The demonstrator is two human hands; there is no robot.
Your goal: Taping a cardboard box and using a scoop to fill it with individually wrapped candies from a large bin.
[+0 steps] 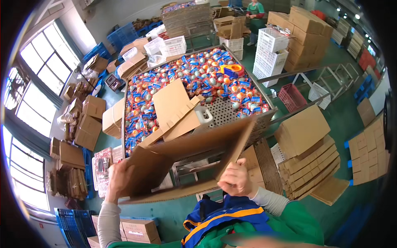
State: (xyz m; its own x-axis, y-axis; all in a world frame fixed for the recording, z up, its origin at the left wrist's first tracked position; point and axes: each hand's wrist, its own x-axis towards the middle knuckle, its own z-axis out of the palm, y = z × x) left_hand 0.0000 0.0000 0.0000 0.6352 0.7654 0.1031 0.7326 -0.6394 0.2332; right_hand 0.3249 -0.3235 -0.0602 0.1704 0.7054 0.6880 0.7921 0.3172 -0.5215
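Between my hands hangs an opened-out cardboard box (149,169), tilted, and I can see through its middle to the floor. My left hand (120,177) is closed on its left side. My right hand (235,178) grips the right-hand edge with bent fingers. Just beyond the box is a large metal bin (264,115) heaped with small wrapped packets (153,82) in blue, red and clear film. A flat cardboard piece (170,101) lies over the packets, beside a white plastic handle (203,113). An orange and blue tape dispenser (231,70) rests on the heap, farther back.
Stacked flat cartons (308,153) stand to my right, with a red basket (292,97) beyond. White crates (269,58) and tall brown cartons (308,37) rise at the back right, near another person (255,12). Cartons (89,128) and blue pallets (74,225) line the left.
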